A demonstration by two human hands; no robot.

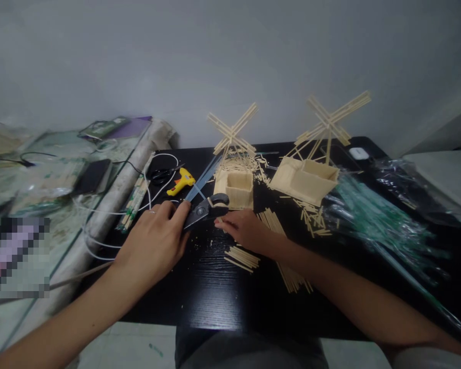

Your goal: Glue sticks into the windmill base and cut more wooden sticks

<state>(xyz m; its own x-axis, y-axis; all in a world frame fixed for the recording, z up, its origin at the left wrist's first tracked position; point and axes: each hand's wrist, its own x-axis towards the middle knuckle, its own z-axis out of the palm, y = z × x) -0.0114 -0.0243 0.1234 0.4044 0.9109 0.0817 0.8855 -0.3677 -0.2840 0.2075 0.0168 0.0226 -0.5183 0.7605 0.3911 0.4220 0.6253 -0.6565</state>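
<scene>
My left hand (pixel 157 236) is closed around dark pruning shears (pixel 202 211), whose curved jaw points right. Just beside the jaw, my right hand (pixel 244 230) has its fingertips pinched together. Whatever they hold is too small to make out. Below my right hand lies a small bundle of short wooden sticks (pixel 243 258), and longer sticks (pixel 292 271) extend under my right forearm. Beyond the hands stands a stick-built windmill model (pixel 233 137) with a box at its base (pixel 239 190). A second windmill model (pixel 305 179) stands to its right.
A yellow glue gun (pixel 181 182) lies by black scissors (pixel 159 177) and a white cable (pixel 149 192). Stick offcuts (pixel 315 218) are scattered on the black table (pixel 211 297). Green-and-clear plastic packaging (pixel 384 220) covers the right side; a glass-topped surface (pixel 67 225) adjoins on the left.
</scene>
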